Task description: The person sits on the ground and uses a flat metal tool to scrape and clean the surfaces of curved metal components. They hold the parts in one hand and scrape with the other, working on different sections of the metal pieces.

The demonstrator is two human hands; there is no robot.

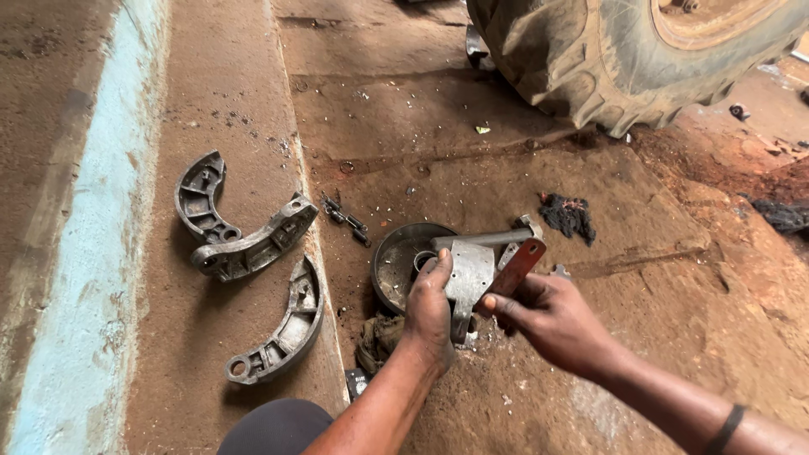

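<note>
Head view, left hand: the left hand [428,310] is clenched around a grey cast-metal bracket plate with a long shaft [468,274], held tilted above the dirt floor [590,253].
Head view, right hand: the right hand [552,320] pinches a flat reddish-brown strip [517,267], its upper end lying against the bracket's right edge.
Bracket's place: just in front of a round dark metal drum [396,265] resting on the floor, partly covering it.
Left of the hands: three curved grey metal brake shoes [244,248] lie on a raised concrete step [219,126], two of them touching.
Other things: a short chain piece [345,221], a black rag [568,215], a large muddy tractor tyre [590,59] beyond.
</note>
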